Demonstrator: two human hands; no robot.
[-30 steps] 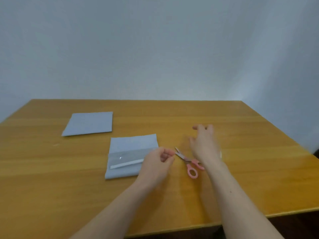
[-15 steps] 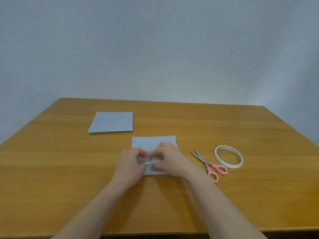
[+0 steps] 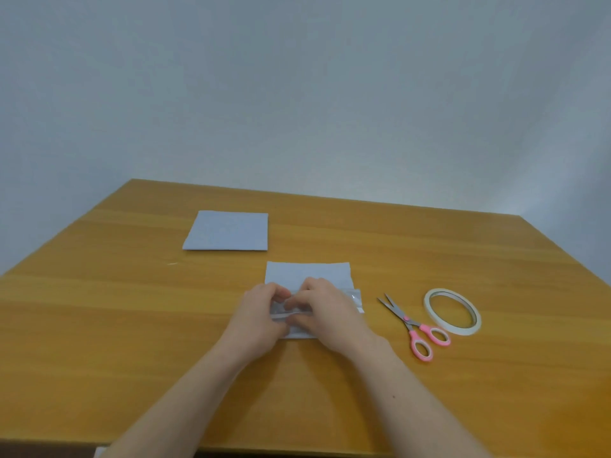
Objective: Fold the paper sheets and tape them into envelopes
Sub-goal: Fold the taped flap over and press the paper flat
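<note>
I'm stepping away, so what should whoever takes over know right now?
Left hand and right hand: both pinch the tape strip lying across the near sheet.
Far sheet lies flat, untouched by either hand.
Scissors and tape roll lie right of the hands.
Done: near sheet folded, strip cut.
Left: press the strip down, then tape the far sheet.
</note>
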